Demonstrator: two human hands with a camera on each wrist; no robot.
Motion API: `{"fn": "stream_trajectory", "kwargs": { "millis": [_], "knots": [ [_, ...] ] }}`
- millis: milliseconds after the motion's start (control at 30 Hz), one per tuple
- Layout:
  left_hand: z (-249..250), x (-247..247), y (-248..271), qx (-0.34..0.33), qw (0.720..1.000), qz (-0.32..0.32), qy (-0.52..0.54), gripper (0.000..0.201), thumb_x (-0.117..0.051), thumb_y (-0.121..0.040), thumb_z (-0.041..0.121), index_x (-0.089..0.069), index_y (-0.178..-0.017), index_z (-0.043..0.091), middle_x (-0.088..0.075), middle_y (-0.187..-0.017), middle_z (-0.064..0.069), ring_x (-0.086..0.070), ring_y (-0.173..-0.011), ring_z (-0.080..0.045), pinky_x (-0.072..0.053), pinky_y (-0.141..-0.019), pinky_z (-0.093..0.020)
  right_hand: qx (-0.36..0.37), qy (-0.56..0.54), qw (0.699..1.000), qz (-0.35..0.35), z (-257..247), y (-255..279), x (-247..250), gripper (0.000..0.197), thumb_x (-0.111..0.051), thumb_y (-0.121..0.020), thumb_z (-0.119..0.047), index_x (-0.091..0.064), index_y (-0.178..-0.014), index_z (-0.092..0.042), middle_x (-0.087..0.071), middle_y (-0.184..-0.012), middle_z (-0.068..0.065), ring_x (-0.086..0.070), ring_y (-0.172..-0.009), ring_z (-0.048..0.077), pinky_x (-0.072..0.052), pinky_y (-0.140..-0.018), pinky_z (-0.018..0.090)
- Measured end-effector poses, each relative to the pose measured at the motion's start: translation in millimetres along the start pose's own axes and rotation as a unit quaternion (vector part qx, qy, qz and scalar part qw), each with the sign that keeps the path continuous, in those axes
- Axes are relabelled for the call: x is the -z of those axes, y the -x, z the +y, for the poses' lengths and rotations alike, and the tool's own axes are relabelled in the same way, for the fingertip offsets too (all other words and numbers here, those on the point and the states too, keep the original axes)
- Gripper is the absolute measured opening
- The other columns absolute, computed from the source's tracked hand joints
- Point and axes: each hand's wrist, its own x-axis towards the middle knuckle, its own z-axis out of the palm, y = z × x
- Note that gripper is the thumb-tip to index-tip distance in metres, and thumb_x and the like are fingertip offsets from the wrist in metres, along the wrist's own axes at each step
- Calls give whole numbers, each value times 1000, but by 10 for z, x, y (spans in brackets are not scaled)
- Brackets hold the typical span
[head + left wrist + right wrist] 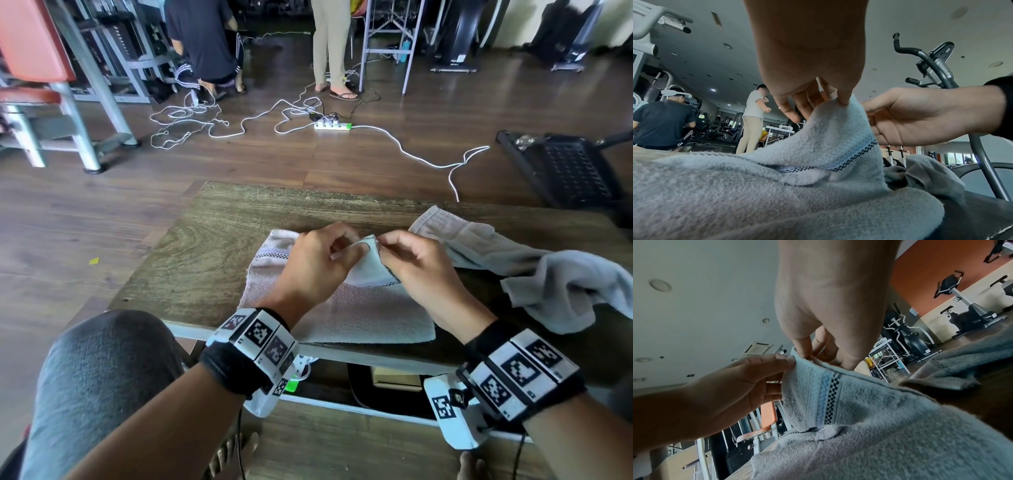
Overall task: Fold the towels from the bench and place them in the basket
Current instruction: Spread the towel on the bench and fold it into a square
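Observation:
A pale towel with a dark checkered stripe lies spread on the wooden bench. One corner of it is lifted off the rest. My left hand and my right hand both pinch that raised corner, fingertips almost touching. In the left wrist view the left hand nips the top edge of the towel, with the right hand beside it. The right wrist view shows the right hand and left hand holding the same corner of the towel. No basket is visible.
A second grey towel lies crumpled on the bench's right side. A power strip and loose white cables cross the floor beyond. Two people are at the back, a gym machine far left, a black perforated platform right.

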Motion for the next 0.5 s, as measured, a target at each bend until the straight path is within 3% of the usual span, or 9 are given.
{"fn": "stream_trajectory", "kwargs": {
  "millis": [267, 433, 500],
  "knots": [
    [-13, -71, -14, 25, 999, 24, -11, 22, -63, -89, 34, -63, -78, 16, -63, -67, -5, -59, -65, -24, -50, -63, -42, -18, -20, 1000, -1, 57, -37, -7, 9, -68, -94, -24, -75, -95, -28, -76, -93, -7, -69, -92, 11, -50, -88, 34],
    [15, -80, -20, 43, 999, 29, 7, 21, -67, -88, 29, -65, -73, 14, -65, -66, -2, -61, -64, -21, -50, -62, -39, -37, -17, 999, -1, 79, -58, -4, 7, -68, -91, -30, -74, -93, -28, -74, -91, -7, -65, -88, 15, -47, -82, 36],
    [11, -87, -24, 45, 998, 32, 6, 22, -68, -87, 28, -65, -71, 13, -65, -66, 0, -61, -64, -20, -50, -63, -38, -43, -22, 999, 0, 65, -52, 1, 8, -67, -89, -32, -73, -89, -27, -71, -83, -10, -60, -82, 13, -43, -78, 36]
  ]
}}
